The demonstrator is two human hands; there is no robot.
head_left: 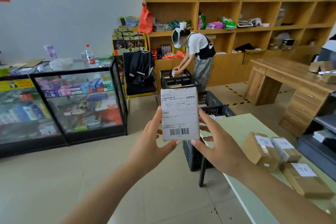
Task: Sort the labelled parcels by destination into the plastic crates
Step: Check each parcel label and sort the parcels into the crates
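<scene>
Small shop room: pale tiled floor (154,196), wooden shelves (236,0) along the back wall, glass display case (72,103) at left. Straight ahead, raised above the floor and touching nothing else: one white labelled parcel (179,112), upright, label and barcode toward the camera. Gripped by the left hand (154,143) along the left edge, thumb under the bottom. Gripped by the right hand (216,143) along the right edge, fingers behind, thumb at the lower corner. Both hands closed round the parcel, neither free.

Step in hand, by the look of it: reading the destination before choosing a crate. Print too small to make out. Next move, probably: carrying across to the matching crate and lowering in, then letting go.

Nearest dark crate (192,156) below and just beyond the parcel, tucked against the end of the pale worktop (241,129). Second crate (211,100) just behind it. Black crate (181,78) further back, tended by another person (198,54) bent over it. Which crate for which destination: cannot tell.

At right on the worktop, three taped brown parcels (260,152) with labels, close together, not yet sorted.

Room for moving: open floor to the left and in front. Worktop corner and its dark leg (201,172) hard by the near crate on the right. Chair (140,87) draped with a black jacket between display case and far crate. Best to keep the parcel above the crate rims until over the chosen one.
</scene>
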